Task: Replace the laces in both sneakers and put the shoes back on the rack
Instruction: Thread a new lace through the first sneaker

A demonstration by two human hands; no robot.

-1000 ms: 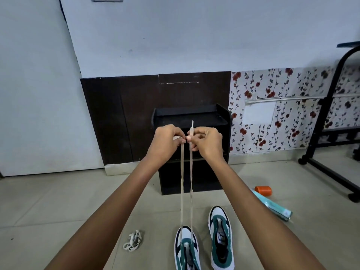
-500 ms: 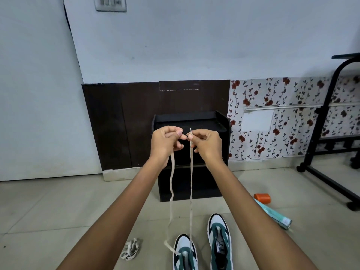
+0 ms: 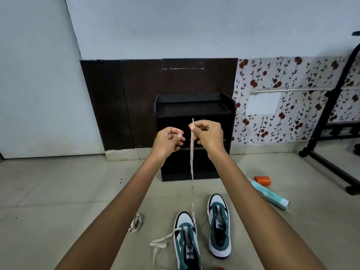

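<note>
Pinching a beige lace [image 3: 191,162] just below its stiff tip, the right hand [image 3: 209,133] holds it up in front of the black rack [image 3: 192,106], with thumb and forefinger closed on it and the other fingers curled. The left hand [image 3: 168,140] is just beside it at nearly the same height; it is released, the fingers loosely bent, and nothing is in it. From the right hand the lace goes straight down to the nearer sneaker [image 3: 187,242], a white and green one that stands on the floor [image 3: 58,191] between the two forearms. There it passes through the front eyelets, and its other end lies loose on the floor, to the left of this shoe. The other sneaker [image 3: 219,228] stands just beside it on the right, toe toward the rack. A bundled lace [image 3: 136,223] lies on the floor further left. Near the right forearm, an orange cylinder [image 3: 263,180] and a teal box [image 3: 269,196] lie on the floor, and a black metal stand [image 3: 329,137] is at the right edge.
</note>
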